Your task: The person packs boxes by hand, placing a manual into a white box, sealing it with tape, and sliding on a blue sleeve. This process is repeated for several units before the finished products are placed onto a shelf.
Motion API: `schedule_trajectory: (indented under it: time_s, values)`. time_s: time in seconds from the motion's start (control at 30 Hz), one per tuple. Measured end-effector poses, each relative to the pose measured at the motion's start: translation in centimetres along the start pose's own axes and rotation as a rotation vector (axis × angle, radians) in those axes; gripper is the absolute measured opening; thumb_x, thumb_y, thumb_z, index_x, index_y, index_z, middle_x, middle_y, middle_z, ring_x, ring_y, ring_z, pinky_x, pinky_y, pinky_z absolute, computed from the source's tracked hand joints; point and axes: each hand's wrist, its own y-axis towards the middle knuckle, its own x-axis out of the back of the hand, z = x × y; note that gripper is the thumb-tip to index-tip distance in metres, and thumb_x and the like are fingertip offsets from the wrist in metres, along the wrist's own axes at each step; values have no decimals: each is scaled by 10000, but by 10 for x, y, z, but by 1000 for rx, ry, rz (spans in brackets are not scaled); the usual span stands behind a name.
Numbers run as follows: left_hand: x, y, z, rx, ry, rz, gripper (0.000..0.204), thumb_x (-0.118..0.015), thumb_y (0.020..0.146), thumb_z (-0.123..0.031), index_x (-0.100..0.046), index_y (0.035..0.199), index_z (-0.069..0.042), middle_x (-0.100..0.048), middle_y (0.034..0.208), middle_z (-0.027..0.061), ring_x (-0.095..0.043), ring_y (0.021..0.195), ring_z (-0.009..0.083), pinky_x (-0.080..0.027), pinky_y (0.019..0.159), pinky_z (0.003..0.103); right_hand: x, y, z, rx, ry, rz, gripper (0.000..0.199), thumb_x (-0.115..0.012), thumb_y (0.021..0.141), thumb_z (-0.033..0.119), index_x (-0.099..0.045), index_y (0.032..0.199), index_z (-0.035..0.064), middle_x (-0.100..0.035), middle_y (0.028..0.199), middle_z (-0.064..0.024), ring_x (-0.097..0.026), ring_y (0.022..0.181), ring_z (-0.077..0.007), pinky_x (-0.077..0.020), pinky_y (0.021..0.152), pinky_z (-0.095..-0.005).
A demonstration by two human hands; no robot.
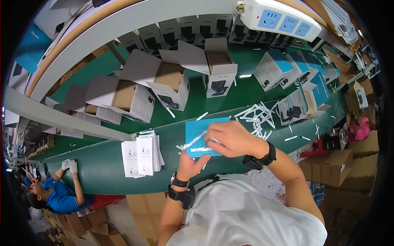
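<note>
A blue rectangular box top [197, 126] lies in front of me on the green table, with white strips stuck or lying across it. My left hand [190, 166] grips its near left corner, thumb stretched along the near edge and the other fingers partly hidden. Above the box my right hand [234, 138] is closed in a pinch, fingertips close to the blue surface. A bit of white strip [214, 140] shows at those fingertips. One more white strip [200, 150] lies flat near the box's front edge. The sides of this box are out of sight.
White leaflets [145, 153] are stacked to the left. Loose strips [259, 117] are heaped to the right. Open cartons [170, 88] line the far side, with blue-topped boxes [273, 69] at right. A power strip [279, 18] hangs overhead. A co-worker [61, 197] sits far left.
</note>
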Motion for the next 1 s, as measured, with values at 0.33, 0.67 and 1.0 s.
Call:
schedule_trajectory:
  time_s: [0.33,0.67,1.0]
  values:
    - [9,-7,0,54,-30,10,333,-760,850,-128,-672,1155,-27,-716,1070,81,-666,946,178,-521,836,323,-15,3,0,-28,93,-104,112,-710,836,163,-630,886,103,-653,865,-35,-644,728,-251,-492,581,-348]
    - [24,-12,5,208,-88,31,311,-782,818,-111,-702,1113,-57,-683,1142,91,-620,1079,221,-489,927,357,-15,-18,-23,-180,1094,-152,237,-773,858,206,-605,956,71,-631,896,-35,-601,680,-174,-470,606,-285]
    - [26,-19,15,107,-147,-74,501,-841,768,-84,-638,1217,6,-538,1330,114,-527,1235,258,-460,1011,393,9,-58,-26,-580,-25,-334,406,-682,897,343,-673,1185,57,-678,1035,-148,-683,875,-308,-549,746,-372]
